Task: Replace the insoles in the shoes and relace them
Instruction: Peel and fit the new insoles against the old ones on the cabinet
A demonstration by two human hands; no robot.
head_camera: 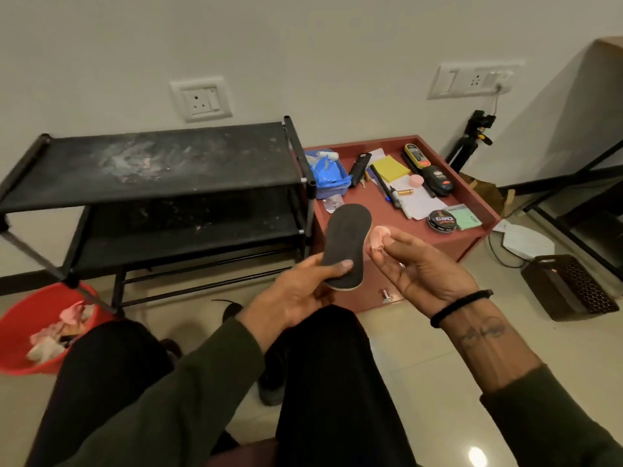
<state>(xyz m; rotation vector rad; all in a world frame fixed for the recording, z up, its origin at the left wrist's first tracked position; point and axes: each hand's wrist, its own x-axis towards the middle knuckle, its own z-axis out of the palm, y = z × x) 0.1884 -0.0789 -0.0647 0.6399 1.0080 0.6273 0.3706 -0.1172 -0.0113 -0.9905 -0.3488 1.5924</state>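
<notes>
Your left hand pinches the dark insole at its near end, thumb pressed on top, lifting it upright in front of you, probably so you can inspect it. Your right hand pinches a small pink scrap just beside the insole's edge, perhaps debris or a wipe; it's too blurred to tell. A dark shoe shows between your knees, mostly hidden; no laces are visible. Behind stand the red cabinet and black rack.
</notes>
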